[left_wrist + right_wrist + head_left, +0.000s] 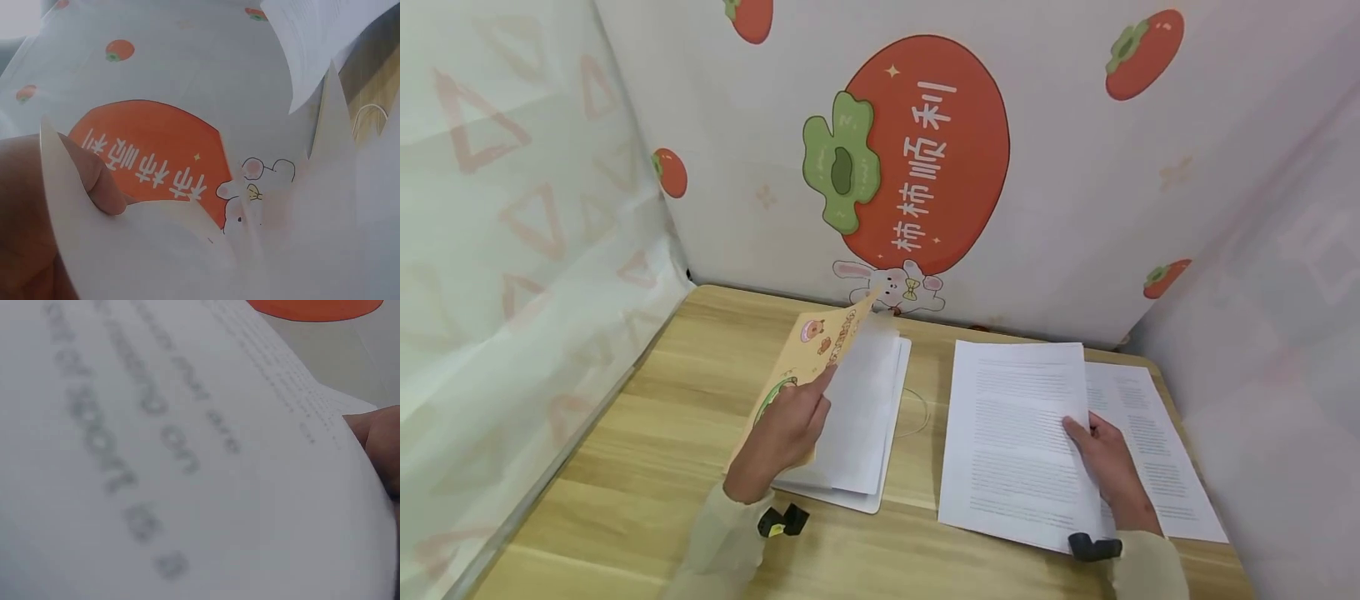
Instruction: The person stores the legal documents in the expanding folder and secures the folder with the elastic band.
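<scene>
My left hand (787,423) pinches the edge of an orange cover (816,367) printed with cartoon animals and holds it tilted up. The cover belongs to a folder or notebook with white paper (861,408) inside; which kind, I cannot tell. In the left wrist view, the thumb (103,194) presses on the cover's pale inner side. Over on the right, my right hand (1105,457) grips a printed sheet (1022,442) by its right edge, thumb on top. Its bowed surface (187,487) fills most of the right wrist view, text blurred up close.
Partly under the held sheet, another printed paper (1150,442) lies on the wooden table (647,417). A thin cord loop (925,412) sticks out at the folder's right. Behind the table hangs a white backdrop (1045,208) with persimmon drawings; pale sheeting (512,250) bounds the left.
</scene>
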`<state>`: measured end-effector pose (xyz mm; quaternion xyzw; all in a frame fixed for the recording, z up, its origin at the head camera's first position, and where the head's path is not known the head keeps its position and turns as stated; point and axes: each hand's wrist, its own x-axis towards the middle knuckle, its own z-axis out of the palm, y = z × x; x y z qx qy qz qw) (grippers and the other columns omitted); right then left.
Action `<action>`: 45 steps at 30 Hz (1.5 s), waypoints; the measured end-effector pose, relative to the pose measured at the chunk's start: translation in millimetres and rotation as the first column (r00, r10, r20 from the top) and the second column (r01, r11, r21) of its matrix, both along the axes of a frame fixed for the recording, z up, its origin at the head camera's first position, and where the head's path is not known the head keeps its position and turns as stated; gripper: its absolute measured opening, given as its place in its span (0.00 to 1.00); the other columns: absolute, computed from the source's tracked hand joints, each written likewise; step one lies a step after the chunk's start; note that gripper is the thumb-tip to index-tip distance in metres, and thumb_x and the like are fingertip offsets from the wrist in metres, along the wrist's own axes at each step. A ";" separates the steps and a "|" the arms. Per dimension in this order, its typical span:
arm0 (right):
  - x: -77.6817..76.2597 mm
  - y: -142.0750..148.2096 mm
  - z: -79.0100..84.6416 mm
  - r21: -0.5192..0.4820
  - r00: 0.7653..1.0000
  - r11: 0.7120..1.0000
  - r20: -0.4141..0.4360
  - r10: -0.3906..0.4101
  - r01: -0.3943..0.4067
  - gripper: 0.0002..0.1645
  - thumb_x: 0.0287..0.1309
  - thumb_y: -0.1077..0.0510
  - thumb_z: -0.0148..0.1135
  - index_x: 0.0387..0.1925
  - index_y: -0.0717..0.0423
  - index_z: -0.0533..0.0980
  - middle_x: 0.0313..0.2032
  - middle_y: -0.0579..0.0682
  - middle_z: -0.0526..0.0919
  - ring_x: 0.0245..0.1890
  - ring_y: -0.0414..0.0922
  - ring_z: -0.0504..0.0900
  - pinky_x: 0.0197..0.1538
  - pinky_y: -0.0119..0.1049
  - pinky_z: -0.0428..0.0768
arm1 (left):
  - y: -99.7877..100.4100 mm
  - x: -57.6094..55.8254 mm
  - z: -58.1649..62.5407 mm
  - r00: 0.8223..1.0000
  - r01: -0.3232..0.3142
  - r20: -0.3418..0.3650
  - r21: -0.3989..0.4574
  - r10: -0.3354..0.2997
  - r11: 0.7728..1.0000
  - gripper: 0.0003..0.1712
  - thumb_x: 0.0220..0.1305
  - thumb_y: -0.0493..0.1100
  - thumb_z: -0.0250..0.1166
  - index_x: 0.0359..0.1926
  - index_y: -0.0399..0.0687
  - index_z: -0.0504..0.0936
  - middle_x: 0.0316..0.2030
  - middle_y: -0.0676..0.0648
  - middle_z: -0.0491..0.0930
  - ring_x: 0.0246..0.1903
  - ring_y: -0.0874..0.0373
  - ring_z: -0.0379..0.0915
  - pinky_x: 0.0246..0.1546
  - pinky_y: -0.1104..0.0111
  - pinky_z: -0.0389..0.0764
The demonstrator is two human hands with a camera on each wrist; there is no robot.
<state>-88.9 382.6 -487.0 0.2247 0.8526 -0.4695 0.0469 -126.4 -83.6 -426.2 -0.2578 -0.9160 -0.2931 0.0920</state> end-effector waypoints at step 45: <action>-44.4 -79.8 -19.1 -0.451 0.988 0.880 -0.019 0.153 -0.145 0.34 0.78 0.44 0.50 0.78 0.52 0.61 0.47 0.55 0.86 0.35 0.48 0.88 0.36 0.40 0.84 | -2.4 -0.8 -3.5 1.000 0.027 -0.007 0.018 -0.027 0.999 0.29 0.71 0.31 0.50 0.71 0.27 0.69 0.14 0.60 0.57 0.14 0.69 0.46 0.17 0.71 0.59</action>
